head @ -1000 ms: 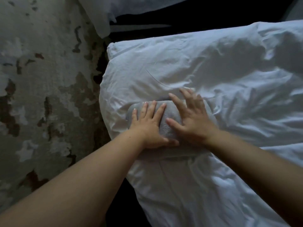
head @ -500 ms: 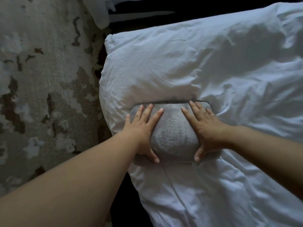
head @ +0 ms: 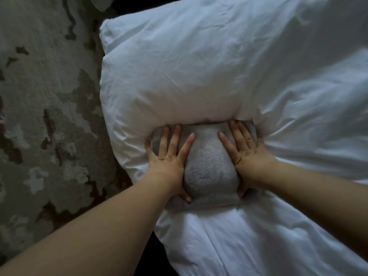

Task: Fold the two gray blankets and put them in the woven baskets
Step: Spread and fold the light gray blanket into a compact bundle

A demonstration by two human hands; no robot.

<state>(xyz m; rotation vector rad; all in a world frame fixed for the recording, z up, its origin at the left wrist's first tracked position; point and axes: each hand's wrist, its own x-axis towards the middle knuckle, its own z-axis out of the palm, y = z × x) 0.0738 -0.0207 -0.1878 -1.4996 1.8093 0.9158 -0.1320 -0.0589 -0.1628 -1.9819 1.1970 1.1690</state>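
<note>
Blanket (head: 209,168), gray and fleecy, lies folded into a compact bundle on the white bedding (head: 239,246), its far edge touching the near edge of a white pillow (head: 179,76). Left hand (head: 169,162) lies flat on the left part of the bundle with fingers spread and extended toward the pillow; the thumb hooks around the near edge. Right hand (head: 247,156) mirrors this on the right part, fingers splayed and thumb low at the near edge. Neither hand is clenched: both press open-palmed on the fabric, bracketing the bundle rather than gripping it. This placement probably serves to compress the fold and hold its layers together, since soft fleece tends to spring apart once pressure is removed; the thumbs at the near edge suggest readiness to scoop the bundle up from both sides. Bare forearms extend in from the lower corners of the view. Beside the bed, on the left, a mottled gray and brown surface (head: 39,116) is visible; whether it is floor or rug cannot be determined. Woven baskets are not in view, so their contents cannot be reported. Only one gray blanket is visible; the second is not shown. Transfer to a basket remains to be done.
</note>
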